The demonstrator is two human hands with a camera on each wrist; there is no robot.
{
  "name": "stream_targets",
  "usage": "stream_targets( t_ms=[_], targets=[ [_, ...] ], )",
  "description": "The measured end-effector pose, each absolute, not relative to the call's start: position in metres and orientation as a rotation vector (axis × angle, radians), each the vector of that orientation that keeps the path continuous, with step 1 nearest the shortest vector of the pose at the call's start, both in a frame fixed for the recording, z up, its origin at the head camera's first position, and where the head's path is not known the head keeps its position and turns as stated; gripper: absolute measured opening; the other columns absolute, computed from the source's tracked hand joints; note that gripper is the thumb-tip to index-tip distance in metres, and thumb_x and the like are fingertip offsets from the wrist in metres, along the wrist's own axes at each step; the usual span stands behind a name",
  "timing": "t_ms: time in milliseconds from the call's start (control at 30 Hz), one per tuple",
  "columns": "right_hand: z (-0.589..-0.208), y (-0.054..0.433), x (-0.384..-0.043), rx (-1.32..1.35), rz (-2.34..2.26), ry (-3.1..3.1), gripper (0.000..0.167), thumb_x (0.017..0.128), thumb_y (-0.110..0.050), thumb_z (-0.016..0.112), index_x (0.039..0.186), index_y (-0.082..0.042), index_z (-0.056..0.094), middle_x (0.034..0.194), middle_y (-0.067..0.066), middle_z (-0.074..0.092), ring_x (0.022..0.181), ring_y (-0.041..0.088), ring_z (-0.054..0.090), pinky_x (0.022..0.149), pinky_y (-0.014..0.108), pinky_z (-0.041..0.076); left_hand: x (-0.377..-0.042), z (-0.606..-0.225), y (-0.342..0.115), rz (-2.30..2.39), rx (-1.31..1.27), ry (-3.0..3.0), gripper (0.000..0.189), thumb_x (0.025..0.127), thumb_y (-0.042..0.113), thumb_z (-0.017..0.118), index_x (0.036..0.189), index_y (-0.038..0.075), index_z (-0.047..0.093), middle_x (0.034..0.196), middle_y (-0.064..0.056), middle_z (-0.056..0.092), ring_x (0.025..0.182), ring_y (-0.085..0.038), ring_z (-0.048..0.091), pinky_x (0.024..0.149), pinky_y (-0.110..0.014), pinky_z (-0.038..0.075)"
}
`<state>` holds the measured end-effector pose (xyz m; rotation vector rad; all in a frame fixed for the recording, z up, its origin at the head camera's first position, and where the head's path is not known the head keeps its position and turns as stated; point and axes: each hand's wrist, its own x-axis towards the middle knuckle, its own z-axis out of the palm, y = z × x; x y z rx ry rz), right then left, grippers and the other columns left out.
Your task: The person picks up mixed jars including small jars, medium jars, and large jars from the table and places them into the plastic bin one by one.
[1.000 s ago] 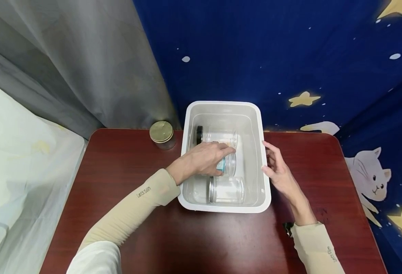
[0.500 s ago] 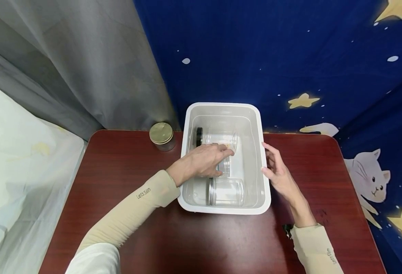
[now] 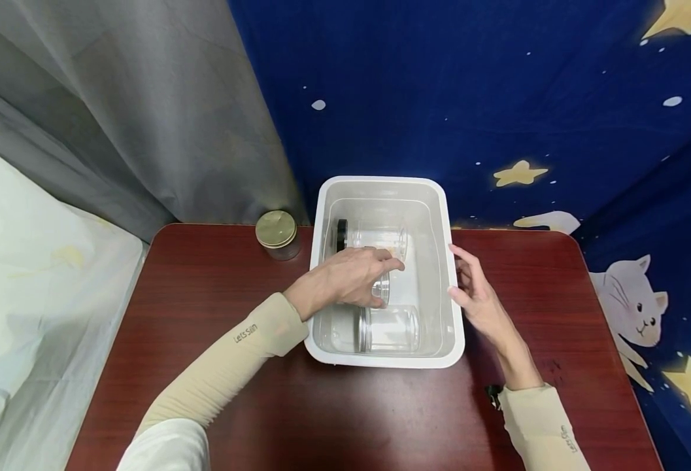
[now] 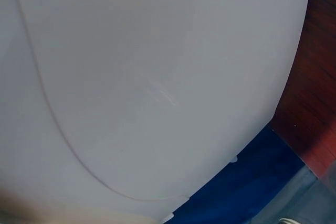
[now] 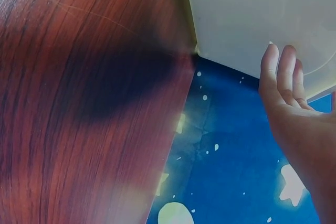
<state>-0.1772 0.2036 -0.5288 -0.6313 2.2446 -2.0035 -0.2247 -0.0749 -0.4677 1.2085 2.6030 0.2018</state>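
A white plastic bin (image 3: 455, 340) stands on the table and holds clear jars lying on their sides. My left hand (image 3: 351, 275) reaches over its left rim and grips the middle jar (image 3: 384, 286); the hand hides most of that jar. Beyond it lies a jar with a black lid (image 3: 342, 235). Nearest me is another clear jar (image 3: 393, 329). My right hand (image 3: 479, 294) touches the bin's right side, fingers loosely bent; in the right wrist view its fingers lie along the outer wall. Bin wall fills much of the left wrist view, where my left hand does not show.
A jar with a gold lid (image 3: 277, 234) stands on the red-brown table (image 3: 216, 281), left of the bin near the back edge. A small black object (image 3: 493, 395) lies by my right sleeve. Grey and blue curtains (image 3: 380, 85) hang right behind the table.
The middle jar has shifted left under my left hand, and its blue label has gone out of sight. Both hands and the bin stay nearly in place.
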Motion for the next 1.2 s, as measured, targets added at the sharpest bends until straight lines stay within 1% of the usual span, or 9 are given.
stream_targets(
  t_ms=[233, 300, 400, 567, 700, 800, 900, 1033, 1200],
  targets=[
    [-0.525, 0.205, -0.178, -0.585, -1.958, 2.232, 0.071, 0.094, 0.005, 0.053, 0.157, -0.017, 0.028, 0.135, 0.031, 0.044, 0.114, 0.032, 0.055, 0.086, 0.024, 0.050, -0.225, -0.466, -0.075, 0.246, 1.223, 2.592, 0.078, 0.078, 0.054, 0.079, 0.144, 0.026, 0.049, 0.138, 0.003, 0.054, 0.116, -0.017, 0.059, 0.092, -0.039, 0.050],
    [-0.525, 0.205, -0.179, -0.573, -1.942, 2.234, 0.072, 0.094, 0.005, 0.053, 0.158, -0.019, 0.028, 0.138, 0.031, 0.043, 0.116, 0.033, 0.055, 0.086, 0.024, 0.050, -0.225, -0.466, -0.075, 0.276, 1.235, 2.589, 0.077, 0.078, 0.054, 0.080, 0.144, 0.027, 0.050, 0.137, 0.004, 0.055, 0.117, -0.016, 0.058, 0.093, -0.038, 0.049],
    [-0.526, 0.205, -0.179, -0.568, -1.934, 2.246, 0.073, 0.093, 0.005, 0.053, 0.157, -0.019, 0.028, 0.137, 0.031, 0.044, 0.115, 0.032, 0.055, 0.086, 0.024, 0.050, -0.225, -0.465, -0.075, 0.317, 1.258, 2.594, 0.077, 0.077, 0.054, 0.080, 0.143, 0.027, 0.051, 0.136, 0.005, 0.056, 0.118, -0.014, 0.058, 0.095, -0.037, 0.048],
    [-0.527, 0.205, -0.181, -0.583, -1.935, 2.256, 0.072, 0.093, 0.006, 0.054, 0.157, -0.017, 0.029, 0.134, 0.032, 0.044, 0.112, 0.032, 0.056, 0.084, 0.024, 0.051, -0.225, -0.464, -0.075, 0.351, 1.287, 2.624, 0.080, 0.074, 0.062, 0.078, 0.142, 0.029, 0.051, 0.138, 0.008, 0.056, 0.120, -0.012, 0.056, 0.096, -0.036, 0.047],
    [-0.527, 0.206, -0.180, -0.583, -1.920, 2.269, 0.072, 0.093, 0.005, 0.054, 0.157, -0.017, 0.028, 0.136, 0.025, 0.047, 0.112, 0.026, 0.057, 0.085, 0.024, 0.050, -0.225, -0.463, -0.075, 0.399, 1.317, 2.611, 0.087, 0.072, 0.069, 0.075, 0.144, 0.028, 0.049, 0.140, 0.007, 0.054, 0.125, -0.013, 0.053, 0.100, -0.035, 0.044],
    [-0.526, 0.206, -0.180, -0.581, -1.910, 2.276, 0.072, 0.094, 0.003, 0.055, 0.157, -0.017, 0.028, 0.137, 0.021, 0.047, 0.112, 0.022, 0.056, 0.085, 0.023, 0.050, -0.225, -0.462, -0.075, 0.426, 1.328, 2.594, 0.091, 0.073, 0.074, 0.071, 0.146, 0.027, 0.047, 0.141, 0.006, 0.053, 0.128, -0.014, 0.050, 0.104, -0.035, 0.041],
    [-0.526, 0.207, -0.180, -0.582, -1.909, 2.277, 0.071, 0.095, 0.002, 0.055, 0.157, -0.018, 0.028, 0.138, 0.022, 0.047, 0.113, 0.021, 0.056, 0.085, 0.023, 0.050, -0.225, -0.460, -0.074, 0.446, 1.319, 2.584, 0.091, 0.075, 0.076, 0.066, 0.148, 0.026, 0.045, 0.142, 0.004, 0.052, 0.131, -0.016, 0.047, 0.106, -0.037, 0.039],
    [-0.526, 0.208, -0.180, -0.573, -1.905, 2.285, 0.071, 0.095, 0.002, 0.055, 0.157, -0.019, 0.028, 0.139, 0.021, 0.047, 0.114, 0.019, 0.056, 0.086, 0.023, 0.050, -0.225, -0.458, -0.074, 0.508, 1.325, 2.588, 0.090, 0.076, 0.075, 0.066, 0.148, 0.025, 0.046, 0.144, 0.004, 0.050, 0.133, -0.017, 0.045, 0.107, -0.038, 0.038],
    [-0.527, 0.208, -0.179, -0.568, -1.873, 2.299, 0.070, 0.096, -0.002, 0.056, 0.158, -0.021, 0.028, 0.140, 0.022, 0.046, 0.115, 0.028, 0.055, 0.086, 0.023, 0.050, -0.225, -0.456, -0.081, 0.568, 1.324, 2.642, 0.088, 0.074, 0.073, 0.070, 0.145, 0.025, 0.049, 0.144, 0.006, 0.051, 0.132, -0.015, 0.046, 0.108, -0.037, 0.037]
  ],
)
